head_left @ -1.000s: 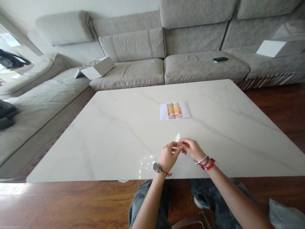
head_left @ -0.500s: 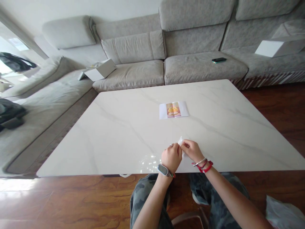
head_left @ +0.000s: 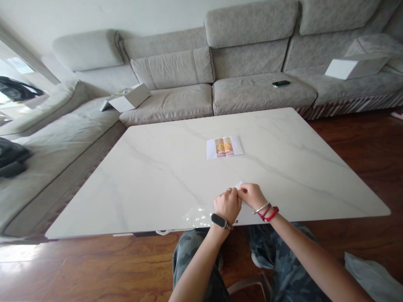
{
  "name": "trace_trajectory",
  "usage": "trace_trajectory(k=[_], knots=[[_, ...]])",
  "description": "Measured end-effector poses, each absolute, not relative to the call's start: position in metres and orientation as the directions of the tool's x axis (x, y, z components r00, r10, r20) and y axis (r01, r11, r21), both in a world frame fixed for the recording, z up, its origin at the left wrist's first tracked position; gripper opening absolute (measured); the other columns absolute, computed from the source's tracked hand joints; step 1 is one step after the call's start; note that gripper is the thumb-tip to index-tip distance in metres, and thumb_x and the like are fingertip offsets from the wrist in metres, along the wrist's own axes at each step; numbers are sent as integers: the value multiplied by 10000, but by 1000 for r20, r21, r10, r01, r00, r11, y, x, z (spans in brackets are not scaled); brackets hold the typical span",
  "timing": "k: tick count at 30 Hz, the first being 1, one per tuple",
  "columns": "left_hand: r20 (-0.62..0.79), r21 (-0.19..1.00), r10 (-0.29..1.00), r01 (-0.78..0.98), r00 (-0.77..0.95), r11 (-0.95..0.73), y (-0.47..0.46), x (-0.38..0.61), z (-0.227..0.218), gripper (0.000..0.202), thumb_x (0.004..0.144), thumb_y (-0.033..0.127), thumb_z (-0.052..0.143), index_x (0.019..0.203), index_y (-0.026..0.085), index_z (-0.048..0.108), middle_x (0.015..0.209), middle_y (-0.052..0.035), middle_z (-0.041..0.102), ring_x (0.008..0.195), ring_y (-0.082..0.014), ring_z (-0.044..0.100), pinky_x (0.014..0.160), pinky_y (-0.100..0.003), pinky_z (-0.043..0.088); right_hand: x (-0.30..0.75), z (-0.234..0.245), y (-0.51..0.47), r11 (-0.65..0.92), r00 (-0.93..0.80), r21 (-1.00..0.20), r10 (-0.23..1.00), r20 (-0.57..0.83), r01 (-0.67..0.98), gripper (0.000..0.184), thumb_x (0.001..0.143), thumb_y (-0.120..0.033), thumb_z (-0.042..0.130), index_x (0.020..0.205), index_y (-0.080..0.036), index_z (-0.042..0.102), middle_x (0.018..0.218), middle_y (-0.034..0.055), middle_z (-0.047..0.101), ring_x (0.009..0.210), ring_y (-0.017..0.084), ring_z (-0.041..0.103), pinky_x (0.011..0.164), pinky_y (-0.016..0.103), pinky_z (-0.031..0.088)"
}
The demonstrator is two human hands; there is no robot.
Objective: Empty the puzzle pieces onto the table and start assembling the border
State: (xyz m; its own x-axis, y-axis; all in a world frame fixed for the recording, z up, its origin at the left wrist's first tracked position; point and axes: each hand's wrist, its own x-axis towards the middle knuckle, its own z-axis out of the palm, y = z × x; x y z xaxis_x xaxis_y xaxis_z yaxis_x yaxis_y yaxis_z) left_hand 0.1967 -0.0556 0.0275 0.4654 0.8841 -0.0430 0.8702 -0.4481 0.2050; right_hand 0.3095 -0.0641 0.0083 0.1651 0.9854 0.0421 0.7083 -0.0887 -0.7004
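Note:
Close together above the near part of the table, my left hand (head_left: 227, 205) and my right hand (head_left: 252, 195) both pinch a small white, crinkled piece (head_left: 239, 184), which looks like thin plastic or tissue. Only its tip shows beyond my fingers, so its exact kind cannot be made out. My left hand is closed in a fist with its knuckles up; the right thumb and forefinger are pressed together against it. Farther back on the table lies a creased paper sheet (head_left: 238, 145) with a printed picture of yellow, rounded figures.
The white marbled table (head_left: 151, 176) has its near edge just below my wrists. Behind it stands a grey sofa (head_left: 182, 94) with a phone (head_left: 281, 84), a white box (head_left: 130, 98) on the left and another white box (head_left: 355, 67) on the right. A whitish bag (head_left: 371, 274) lies on the floor.
The view has shifted slightly, so the sofa and sheet sit a little left and lower. Both hands stay together on the white piece; slightly less of it shows.

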Motion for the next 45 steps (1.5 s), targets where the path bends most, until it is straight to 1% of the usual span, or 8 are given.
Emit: trace_trajectory(k=[8, 16, 20, 23, 25, 29, 35, 45], knots=[[-46, 142, 966, 958, 256, -247, -48, 173, 43, 243, 816, 268, 307, 816, 183, 534, 743, -69, 599, 634, -183, 584, 503, -234, 339, 306, 14, -65, -155, 222, -497, 972, 78, 854, 211, 641, -194, 462, 437, -199, 412, 498, 30, 483, 475, 123, 405, 464, 252, 278], [38, 359, 939, 872, 343, -333, -57, 150, 43, 233, 815, 271, 330, 738, 187, 534, 718, -48, 573, 662, -158, 557, 560, -242, 382, 263, -5, -73, 229, 118, -766, 922, 368, 600, 264, 727, -94, 353, 799, -200, 584, 1091, 77, 481, 933, 169, 498, 829, 323, 415], [176, 747, 955, 600, 238, -287, -50, 140, 24, 220, 790, 350, 419, 921, 210, 526, 974, -69, 537, 926, -171, 511, 772, -297, 411, 277, -21, -74, 160, 282, -929, 923, 260, 333, 260, 725, -148, 413, 904, -199, 595, 1077, 73, 521, 998, 185, 484, 866, 346, 408], [-167, 969, 986, 185, 22, 160, -45, 136, 0, 406, 782, 446, 404, 1142, 259, 388, 1188, -93, 427, 1020, -190, 479, 733, -329, 455, 290, -30, -73, 159, 331, -984, 927, 178, 84, 259, 727, -257, 495, 962, -193, 580, 1114, 88, 506, 995, 202, 494, 800, 335, 449], [-330, 914, 894, -136, 303, 383, -42, 139, -15, 447, 802, 491, 317, 1216, 324, 287, 1245, -67, 396, 1022, -181, 496, 743, -371, 470, 297, -35, -70, 173, 334, -985, 928, 163, -2, 279, 711, -314, 539, 959, -191, 583, 1129, 92, 494, 990, 207, 501, 784, 330, 458], [-205, 811, 868, -418, 453, 410, -28, 150, -30, 598, 726, 393, 526, 1250, 360, 239, 1262, -27, 401, 1079, -159, 462, 849, -372, 435, 310, -43, -58, 174, 279, -982, 942, 188, 73, 354, 650, -370, 608, 965, -209, 592, 1119, 81, 495, 1028, 201, 476, 797, 312, 453], [-226, 906, 924, -281, 308, 316, 12, 150, -43, 734, 606, 249, 670, 1245, 302, 314, 1285, -52, 387, 1019, -148, 506, 880, -306, 419, 329, -61, -31, 128, 124, -933, 976, 179, 336, 435, 615, -386, 627, 1006, -199, 590, 1149, 97, 503, 967, 196, 509, 628, 273, 480], [-50, 997, 872, -20, 486, 68, 58, 128, -35, 837, 529, 214, 725, 1251, 310, 311, 1352, -61, 261, 1100, -223, 432, 899, -370, 404, 328, -77, -5, 141, 64, -920, 982, 177, 367, 456, 618, -383, 629, 1035, -204, 588, 1174, 103, 506, 1093, 225, 445, 751, 340, 460]])
